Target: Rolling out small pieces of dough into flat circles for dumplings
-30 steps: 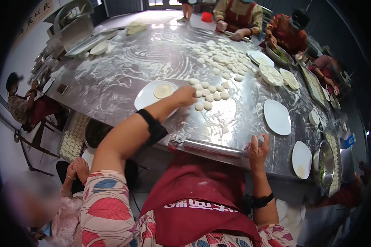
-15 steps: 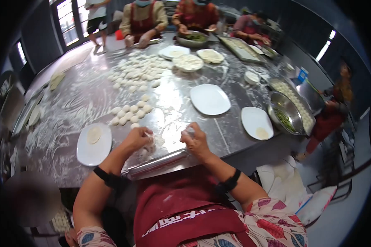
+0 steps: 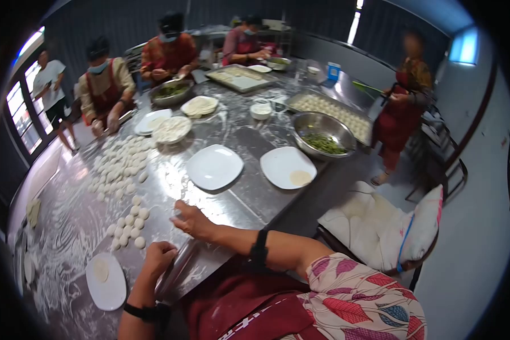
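Observation:
My left hand is at the table's near edge with fingers curled in; whatever they hold, if anything, is hidden. Farther forward, my right hand hovers over the steel tabletop with its fingers bent and a gap between them. A shiny metal strip runs along the edge between my hands. Several small dough pieces lie in a group just beyond my left hand. Left of that hand, a white plate carries one round dough wrapper.
Ahead are an empty white plate, another plate with one wrapper, and a steel bowl of greens. A dumpling tray sits behind. Co-workers stand around the table. A chair with white sacks stands at right.
My view has turned to the right, so the table and plates appear farther left. My hands appear closer together, the right one farther forward than the left.

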### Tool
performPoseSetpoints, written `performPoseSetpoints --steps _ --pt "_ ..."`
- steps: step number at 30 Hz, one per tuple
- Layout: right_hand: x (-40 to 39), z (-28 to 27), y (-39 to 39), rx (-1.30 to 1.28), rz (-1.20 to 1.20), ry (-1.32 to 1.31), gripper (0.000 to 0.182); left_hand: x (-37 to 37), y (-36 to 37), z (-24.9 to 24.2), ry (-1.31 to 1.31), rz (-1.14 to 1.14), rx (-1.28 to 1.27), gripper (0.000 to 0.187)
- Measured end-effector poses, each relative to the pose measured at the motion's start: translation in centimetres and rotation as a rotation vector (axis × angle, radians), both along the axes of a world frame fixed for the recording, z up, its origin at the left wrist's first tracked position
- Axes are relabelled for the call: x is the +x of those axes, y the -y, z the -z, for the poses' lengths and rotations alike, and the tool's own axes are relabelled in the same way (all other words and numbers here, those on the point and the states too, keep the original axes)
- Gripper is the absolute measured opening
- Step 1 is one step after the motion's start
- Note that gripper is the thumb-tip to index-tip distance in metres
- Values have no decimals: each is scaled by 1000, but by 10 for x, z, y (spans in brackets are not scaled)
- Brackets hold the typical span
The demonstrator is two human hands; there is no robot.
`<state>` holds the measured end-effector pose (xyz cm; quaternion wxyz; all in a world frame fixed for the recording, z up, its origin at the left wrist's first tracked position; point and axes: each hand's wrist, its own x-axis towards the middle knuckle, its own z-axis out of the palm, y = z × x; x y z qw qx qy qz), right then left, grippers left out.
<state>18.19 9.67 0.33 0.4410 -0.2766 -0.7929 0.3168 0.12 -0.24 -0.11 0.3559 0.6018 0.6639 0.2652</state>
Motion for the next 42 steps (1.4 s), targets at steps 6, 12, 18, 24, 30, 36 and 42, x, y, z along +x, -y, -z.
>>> performPoseSetpoints --steps 6,12,18,24,30,36,42 --pt "27 11 23 10 -40 -32 31 -11 26 -2 117 -131 -107 8" --pt "-9 -2 -4 -149 -45 58 33 1 12 -13 -135 25 52 9" --pt "-2 38 1 159 -2 -123 41 -15 8 -4 -183 77 -67 16" --pt "30 1 29 -145 -26 -46 23 2 22 -28 -4 -15 -93 12" --pt "-15 -4 -6 -75 10 -3 31 1 5 -14 -135 50 35 13" --pt "40 -14 37 -225 -14 49 33 -10 22 -7 168 -60 -145 13" --pt "-11 -8 -4 -48 39 7 33 1 6 -13 -183 -15 82 15"
